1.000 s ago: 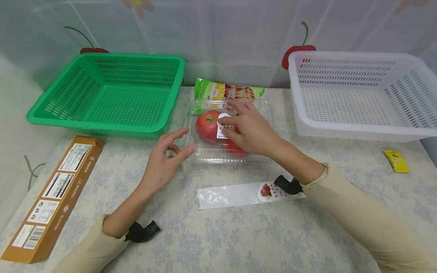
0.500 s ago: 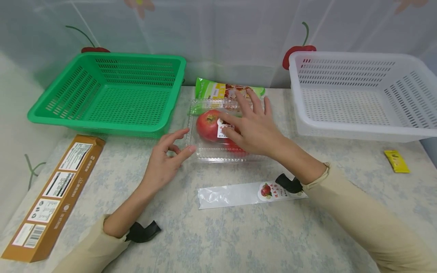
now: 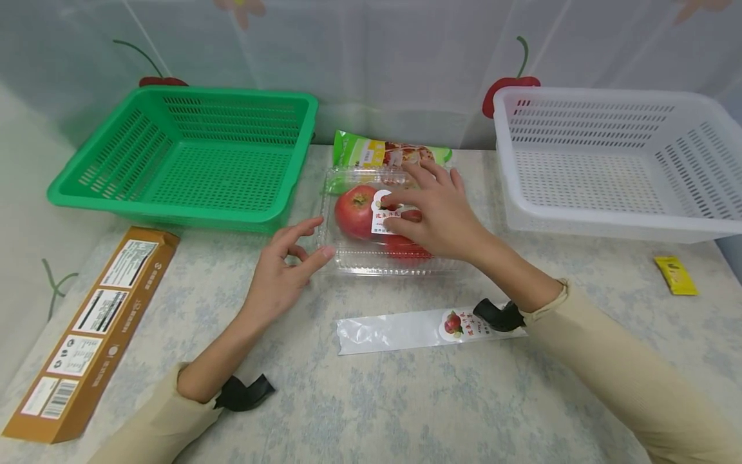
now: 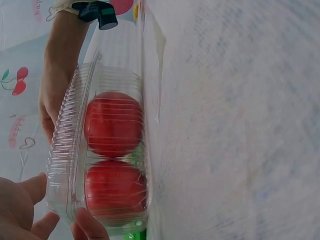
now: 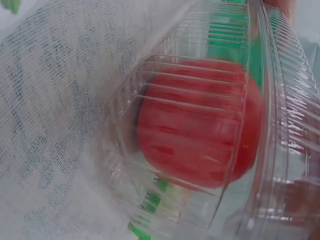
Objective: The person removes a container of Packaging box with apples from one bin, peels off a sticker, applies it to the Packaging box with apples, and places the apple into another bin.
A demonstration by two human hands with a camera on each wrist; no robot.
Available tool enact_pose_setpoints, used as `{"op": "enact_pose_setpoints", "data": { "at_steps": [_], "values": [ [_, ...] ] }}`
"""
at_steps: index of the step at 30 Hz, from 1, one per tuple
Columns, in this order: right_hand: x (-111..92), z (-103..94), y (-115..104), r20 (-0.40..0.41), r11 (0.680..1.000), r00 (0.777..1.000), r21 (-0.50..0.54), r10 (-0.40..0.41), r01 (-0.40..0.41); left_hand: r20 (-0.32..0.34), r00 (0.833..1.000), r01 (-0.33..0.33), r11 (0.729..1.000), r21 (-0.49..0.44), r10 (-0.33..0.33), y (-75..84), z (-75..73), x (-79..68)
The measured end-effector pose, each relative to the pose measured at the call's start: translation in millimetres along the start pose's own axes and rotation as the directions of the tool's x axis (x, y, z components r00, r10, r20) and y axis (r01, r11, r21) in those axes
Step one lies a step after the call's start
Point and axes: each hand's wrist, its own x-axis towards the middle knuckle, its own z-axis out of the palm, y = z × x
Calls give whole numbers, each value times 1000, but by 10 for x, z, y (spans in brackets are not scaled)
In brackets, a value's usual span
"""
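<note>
The right hand [image 3: 443, 216], fingers spread, is over the white label [image 3: 379, 215] with red Chinese characters on a clear container [image 3: 371, 265] of red fruit [image 3: 350, 214] on the table [image 3: 406, 399], the left hand [image 3: 275, 277], fingers parted, beside it.

Homely table [image 3: 324, 425], home or shop unclear

A flowered cloth [image 3: 406, 393] covers the tabletop, and a pale sheet [image 3: 400, 71] printed with cherries [image 3: 510, 85] forms the backdrop, as in a home. The goods look shop-bought: a clear box [image 3: 400, 265] of red fruit [image 3: 351, 216] with a printed sticker [image 3: 380, 218] on top, a colourful food bag [image 3: 377, 153] beside it, a long carton [image 3: 95, 335] bearing a barcode [image 3: 60, 401], a small yellow packet [image 3: 676, 276]. A green basket [image 3: 174, 214] and a white basket [image 3: 626, 222] stand at the back.
</note>
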Motion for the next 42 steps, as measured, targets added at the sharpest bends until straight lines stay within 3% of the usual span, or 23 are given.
{"op": "enact_pose_setpoints", "data": {
  "at_steps": [6, 16, 21, 26, 29, 33, 36, 42],
  "values": [
    [2, -21, 3, 14, 999, 1000, 32, 1, -2, 3, 1000, -4, 1000, -12, 4, 3, 4, -1],
    [27, 22, -35, 48, 993, 998, -119, 31, -25, 16, 1000, 6, 1000, -27, -5, 2, -18, -8],
    [10, 49, -11, -18, 987, 1000, -159, -9, 6, 9, 1000, -2, 1000, 1, 2, 10, -14, -18],
    [9, 31, 59, -142, 998, 989, -40, -50, 45, -4, 1000, -12, 999, 43, 12, 17, 2, -38],
    [-7, -18, 76, -91, 999, 995, -26, -42, 40, -5, 1000, -4, 998, 59, 4, 16, 4, -41],
    [-22, -63, 54, 63, 992, 998, -130, 16, -8, -8, 1000, 13, 997, 74, -12, 24, -8, -39],
    [-36, -67, 40, 129, 980, 988, -191, 83, -57, -10, 1000, 14, 997, 70, -13, 32, -12, -36],
    [-52, -28, 64, 165, 973, 979, -215, 123, -86, -16, 1000, 5, 997, 71, -4, 38, 2, -55]
  ]
}}
